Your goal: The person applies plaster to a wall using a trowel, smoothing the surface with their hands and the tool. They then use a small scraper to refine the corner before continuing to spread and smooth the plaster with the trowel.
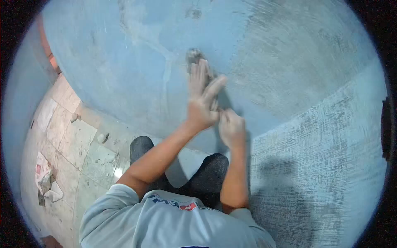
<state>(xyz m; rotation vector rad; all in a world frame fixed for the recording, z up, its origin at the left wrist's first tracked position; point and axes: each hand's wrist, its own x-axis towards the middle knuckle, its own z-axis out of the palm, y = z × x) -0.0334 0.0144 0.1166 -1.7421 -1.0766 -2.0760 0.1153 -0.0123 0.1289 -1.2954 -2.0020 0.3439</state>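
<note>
My left hand (202, 97) lies against the blue wall (136, 74), its fingers stretched upward and its thumb spread to the right. Under and beside these fingers shows a dark, narrow tool (212, 87), mostly covered by the hand and blurred; I cannot tell its exact kind. Below and to the right, my right hand (232, 129) is closed in a fist at the lower end of this tool. A dark grey, rough patch (193, 54) sits at my left fingertips.
To the right the wall has a scraped grey area (293, 53), above a hatched light-blue surface (314, 165). Floor tiles (66, 136) at left carry debris, a crumpled torn bag (43, 173) and a small lump (102, 138). My dark-clothed knees (211, 169) are close to the wall.
</note>
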